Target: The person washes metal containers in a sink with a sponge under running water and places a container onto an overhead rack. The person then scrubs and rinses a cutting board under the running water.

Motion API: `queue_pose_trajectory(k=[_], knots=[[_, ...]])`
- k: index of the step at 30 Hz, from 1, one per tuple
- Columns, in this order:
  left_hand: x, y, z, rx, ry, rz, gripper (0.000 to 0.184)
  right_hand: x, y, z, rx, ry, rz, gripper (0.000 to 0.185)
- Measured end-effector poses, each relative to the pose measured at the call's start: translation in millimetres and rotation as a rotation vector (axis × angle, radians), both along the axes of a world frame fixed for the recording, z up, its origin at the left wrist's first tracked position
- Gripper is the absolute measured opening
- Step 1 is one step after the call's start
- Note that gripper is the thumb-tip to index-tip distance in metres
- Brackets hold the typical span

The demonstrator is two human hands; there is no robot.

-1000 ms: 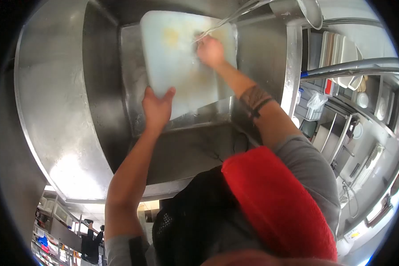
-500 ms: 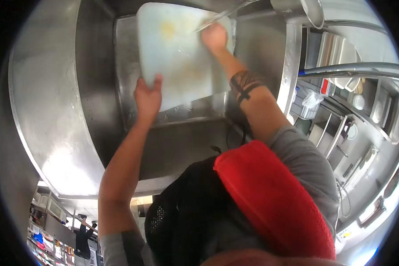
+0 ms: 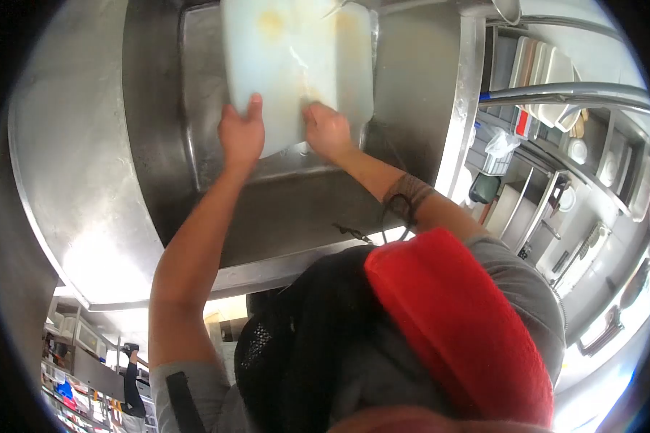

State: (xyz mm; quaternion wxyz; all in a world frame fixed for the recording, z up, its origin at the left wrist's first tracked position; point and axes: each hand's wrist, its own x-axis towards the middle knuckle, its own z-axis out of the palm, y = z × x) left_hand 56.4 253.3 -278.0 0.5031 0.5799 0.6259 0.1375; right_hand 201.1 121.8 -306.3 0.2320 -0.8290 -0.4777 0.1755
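Observation:
A large white cutting board (image 3: 274, 65) with yellowish stains stands tilted in the stainless steel sink (image 3: 419, 79). My left hand (image 3: 242, 133) is closed around the board's lower left edge, thumb on the upper face and the other fingers hidden beneath. On the board's lower right part, my right hand (image 3: 327, 132) is closed in a fist and pressed to the surface. What it may hold is hidden under the fingers. Water glints on the board close to this hand.
A metal counter (image 3: 72, 166) runs along the left. Pipes (image 3: 570, 94) and a rack of upright boards (image 3: 545, 72) are at the right. A dark cord (image 3: 397, 216) hangs by the sink's front rim. Another person's leg (image 3: 131, 382) shows at the lower left.
My right hand has moved down the board toward me, from its upper right corner to the lower part. My left hand keeps its hold. The view has shifted slightly.

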Motion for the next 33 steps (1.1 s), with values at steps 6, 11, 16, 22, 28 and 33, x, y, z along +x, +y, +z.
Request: queue_pose_trajectory(k=[6,11,16,22,28,33], knots=[[0,1,15,-0.012,-0.04,-0.035,0.052,51,75,-22,-0.059,-0.055,-0.143,0.012],[3,8,12,0.013,0.007,-0.028,0.051,1,28,-9,0.229,-0.039,0.105,0.018],[-3,0,7,0.06,0.054,-0.09,0.052,31,96,-16,0.017,-0.149,-0.081,0.014],[-5,-1,15,0.015,0.048,-0.065,0.054,42,74,-28,-0.236,-0.204,0.143,0.019],[-1,6,11,0.058,-0.021,-0.084,0.053,86,40,-39,-0.217,-0.041,-0.629,0.027],[0,-6,11,0.062,-0.03,-0.041,0.05,49,-13,-40,-0.367,-0.038,-0.335,0.026]])
